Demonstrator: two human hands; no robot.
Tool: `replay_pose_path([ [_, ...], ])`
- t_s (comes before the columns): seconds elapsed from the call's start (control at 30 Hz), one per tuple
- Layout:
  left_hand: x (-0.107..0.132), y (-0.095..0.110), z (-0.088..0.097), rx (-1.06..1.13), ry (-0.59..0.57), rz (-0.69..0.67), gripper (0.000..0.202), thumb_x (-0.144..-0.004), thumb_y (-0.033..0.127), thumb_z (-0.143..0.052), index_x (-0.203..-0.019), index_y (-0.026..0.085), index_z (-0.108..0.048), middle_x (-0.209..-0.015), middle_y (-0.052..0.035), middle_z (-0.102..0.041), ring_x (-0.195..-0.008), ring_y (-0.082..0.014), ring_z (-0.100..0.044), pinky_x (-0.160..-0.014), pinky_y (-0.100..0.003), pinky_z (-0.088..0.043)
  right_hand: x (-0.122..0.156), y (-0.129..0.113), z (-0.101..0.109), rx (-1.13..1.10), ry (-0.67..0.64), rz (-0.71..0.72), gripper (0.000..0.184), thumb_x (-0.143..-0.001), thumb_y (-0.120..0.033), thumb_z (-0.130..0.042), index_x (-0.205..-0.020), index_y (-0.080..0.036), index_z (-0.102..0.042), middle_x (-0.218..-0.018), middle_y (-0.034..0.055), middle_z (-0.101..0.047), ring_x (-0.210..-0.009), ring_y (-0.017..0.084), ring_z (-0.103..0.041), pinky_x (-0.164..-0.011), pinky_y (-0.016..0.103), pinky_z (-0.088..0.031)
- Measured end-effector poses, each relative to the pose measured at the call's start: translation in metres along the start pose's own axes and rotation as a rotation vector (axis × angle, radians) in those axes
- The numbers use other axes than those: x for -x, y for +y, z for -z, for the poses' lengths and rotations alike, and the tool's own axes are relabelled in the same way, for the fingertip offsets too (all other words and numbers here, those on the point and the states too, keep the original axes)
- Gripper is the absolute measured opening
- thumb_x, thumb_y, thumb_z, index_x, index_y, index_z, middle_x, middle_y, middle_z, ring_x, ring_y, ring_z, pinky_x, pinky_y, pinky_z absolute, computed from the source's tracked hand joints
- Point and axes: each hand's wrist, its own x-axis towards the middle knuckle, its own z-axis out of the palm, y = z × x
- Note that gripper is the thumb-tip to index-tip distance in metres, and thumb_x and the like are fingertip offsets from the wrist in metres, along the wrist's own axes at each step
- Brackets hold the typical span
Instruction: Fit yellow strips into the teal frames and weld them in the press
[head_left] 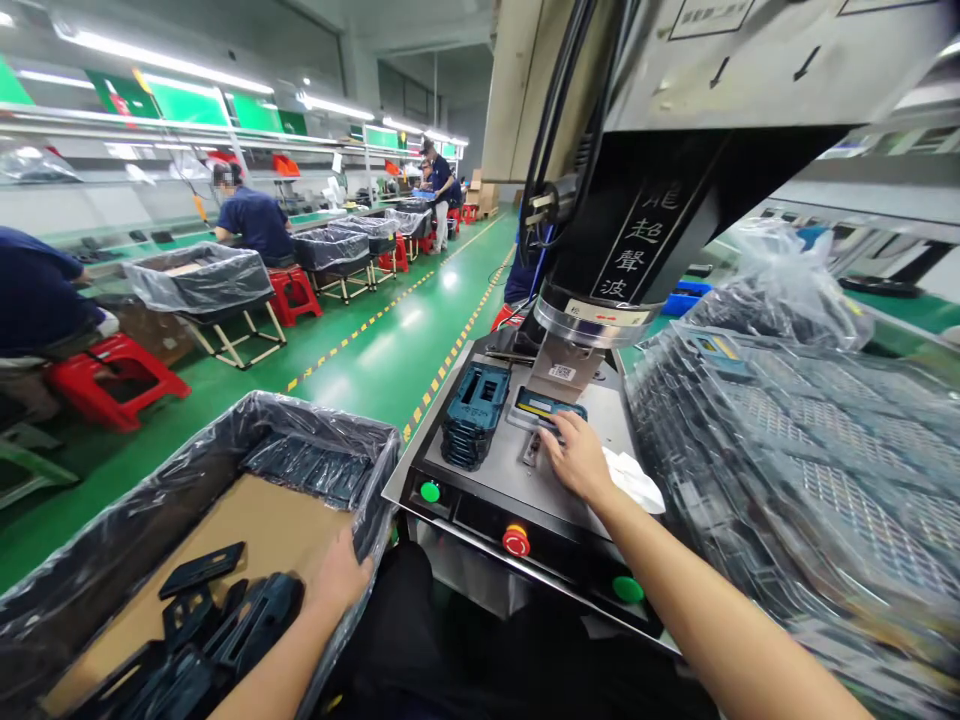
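My right hand reaches onto the metal machine table. Its fingers hold the near edge of a dark teal plastic housing with a yellow strip, which lies in a fixture below the press head. To the left of it rises a stack of similar dark plastic frames. My left hand is over the right side of a plastic-lined bin. Motion blurs that hand and its fingers are hard to make out. Loose dark plastic parts lie on cardboard in the bin, with a row of parts behind.
Two green buttons and a red emergency stop line the machine's front. A white cloth lies right of my hand. Stacked clear trays stand at right. Co-workers sit along the left bench, by red stools.
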Motion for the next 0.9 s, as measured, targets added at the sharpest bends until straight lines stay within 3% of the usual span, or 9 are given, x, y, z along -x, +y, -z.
replay_pose_path([
  [0.1,0.0,-0.005,-0.007,-0.007,0.121,-0.013,0.055,-0.084,0.038,-0.053,-0.132,0.014,-0.042,-0.13,-0.0178,-0.053,-0.122,-0.0315,-0.054,-0.101,-0.043,-0.042,0.042,-0.02,0.029,-0.123,0.043,-0.022,0.041,-0.095,-0.048,-0.041,-0.1,-0.017,-0.068,-0.097,0.0125,-0.069,-0.093,0.028,-0.064,-0.086,0.041,-0.051],
  [0.2,0.007,0.0,-0.014,-0.001,0.342,-0.133,0.056,-0.083,0.031,-0.054,-0.134,0.01,-0.043,-0.142,-0.0204,-0.043,-0.134,-0.0324,-0.042,-0.111,-0.043,-0.034,0.094,-0.035,0.059,-0.196,-0.166,-0.12,0.045,-0.096,-0.052,-0.04,-0.08,-0.022,-0.069,-0.071,0.0047,-0.068,-0.066,0.022,-0.064,-0.064,0.032,-0.05],
  [0.27,0.016,0.014,-0.016,0.081,0.433,-0.285,0.052,-0.084,0.029,-0.053,-0.132,0.01,-0.046,-0.143,-0.0195,-0.043,-0.136,-0.0308,-0.039,-0.114,-0.043,-0.032,0.128,-0.037,0.072,-0.226,-0.252,-0.198,0.05,-0.095,-0.057,-0.04,-0.073,-0.023,-0.068,-0.066,0.0032,-0.066,-0.059,0.02,-0.062,-0.059,0.03,-0.047],
  [0.4,0.036,0.062,-0.01,0.333,0.359,-0.548,0.03,-0.09,0.031,-0.048,-0.115,0.018,-0.059,-0.122,-0.012,-0.06,-0.118,-0.0236,-0.055,-0.105,-0.04,-0.043,0.175,-0.023,0.077,-0.242,-0.276,-0.389,0.054,-0.091,-0.065,-0.038,-0.072,-0.025,-0.069,-0.067,0.0019,-0.068,-0.06,0.021,-0.064,-0.058,0.029,-0.048],
  [0.57,0.036,0.119,0.005,0.463,0.232,-0.634,0.018,-0.091,0.03,-0.047,-0.087,0.02,-0.061,-0.091,-0.0061,-0.065,-0.088,-0.0181,-0.061,-0.083,-0.033,-0.051,0.197,-0.012,0.068,-0.224,-0.223,-0.547,0.053,-0.084,-0.069,-0.042,-0.074,-0.026,-0.071,-0.073,0.0013,-0.071,-0.064,0.022,-0.068,-0.06,0.028,-0.051],
  [0.67,0.024,0.133,0.007,0.465,0.208,-0.613,0.015,-0.087,0.028,-0.051,-0.091,0.019,-0.062,-0.093,-0.0066,-0.063,-0.086,-0.0174,-0.061,-0.082,-0.033,-0.051,0.201,-0.014,0.064,-0.225,-0.166,-0.562,0.051,-0.084,-0.068,-0.042,-0.074,-0.026,-0.07,-0.073,0.0015,-0.072,-0.064,0.022,-0.068,-0.059,0.028,-0.051],
  [0.9,0.016,0.141,0.009,0.34,0.197,-0.573,0.028,-0.075,0.027,-0.065,-0.101,0.017,-0.06,-0.097,-0.0076,-0.057,-0.088,-0.0193,-0.059,-0.084,-0.036,-0.052,0.204,-0.013,0.059,-0.233,-0.112,-0.448,0.046,-0.089,-0.061,-0.042,-0.079,-0.026,-0.069,-0.079,0.0021,-0.073,-0.069,0.022,-0.07,-0.063,0.029,-0.054],
])
